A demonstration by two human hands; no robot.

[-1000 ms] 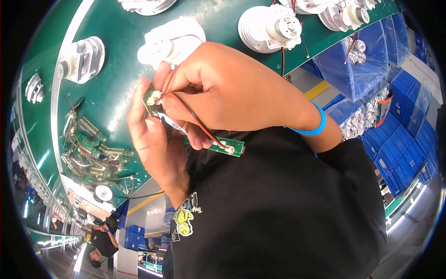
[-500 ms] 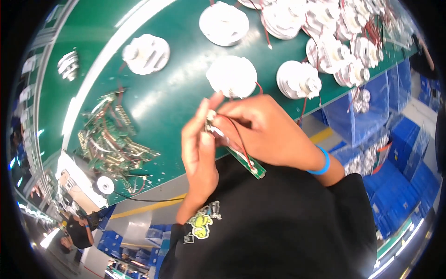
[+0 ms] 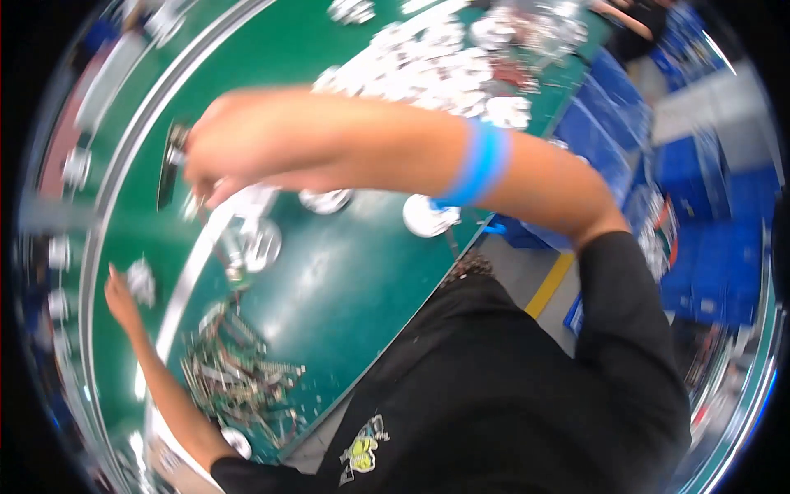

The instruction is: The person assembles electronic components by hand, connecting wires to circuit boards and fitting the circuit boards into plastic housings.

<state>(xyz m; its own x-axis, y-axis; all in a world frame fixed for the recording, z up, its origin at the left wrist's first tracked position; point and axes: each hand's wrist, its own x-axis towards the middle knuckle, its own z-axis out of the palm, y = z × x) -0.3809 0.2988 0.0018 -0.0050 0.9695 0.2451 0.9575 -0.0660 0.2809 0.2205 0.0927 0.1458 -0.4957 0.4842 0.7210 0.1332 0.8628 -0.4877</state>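
My right arm, with a blue wristband (image 3: 480, 163), reaches across to the far left. My right hand (image 3: 226, 148) is curled and smeared by motion. At its fingertips is a dark, flat piece with a silvery part (image 3: 175, 152), too blurred to name. Below this hand, a thin wire and a small green board (image 3: 235, 262) show beside a white round lamp-like unit (image 3: 262, 245); whether the hand holds them is unclear. My left hand (image 3: 120, 295) extends over the green belt with a finger stretched out, beside a blurred white ribbed part (image 3: 141, 281).
A heap of green circuit boards with wires (image 3: 239, 370) lies on the green table (image 3: 346, 280) at the near left. Many white round units (image 3: 428, 62) crowd its far side. A metal rail (image 3: 132, 177) borders the belt. Blue crates (image 3: 712, 239) stand at the right.
My hands have parted from the circuit board they held together in front of me. Both have swung left towards the belt, and the view has shifted.
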